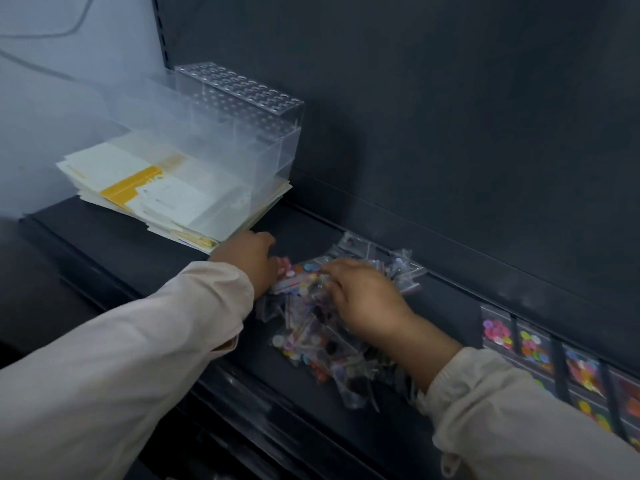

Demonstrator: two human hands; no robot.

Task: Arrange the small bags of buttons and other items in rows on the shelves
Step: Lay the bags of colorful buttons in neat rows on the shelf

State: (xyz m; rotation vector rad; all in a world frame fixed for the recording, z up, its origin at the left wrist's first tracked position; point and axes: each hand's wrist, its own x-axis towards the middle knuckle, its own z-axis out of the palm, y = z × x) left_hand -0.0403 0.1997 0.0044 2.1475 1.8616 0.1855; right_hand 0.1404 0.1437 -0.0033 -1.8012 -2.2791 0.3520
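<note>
A loose heap of small clear bags of coloured buttons (322,344) lies in the middle of the black shelf (145,258). My left hand (251,263) grips a bag with pink and red buttons (287,271) at the heap's left edge. My right hand (363,299) lies on top of the heap, its fingers curled into the bags. Along the shelf to the right, several bags of coloured buttons (533,344) lie side by side in rows.
A stack of white and yellow paper packets (149,192) sits at the shelf's left end under a clear acrylic holder with holes (242,109). The dark back panel (450,133) rises behind the shelf. A black ledge (277,427) runs below the front edge.
</note>
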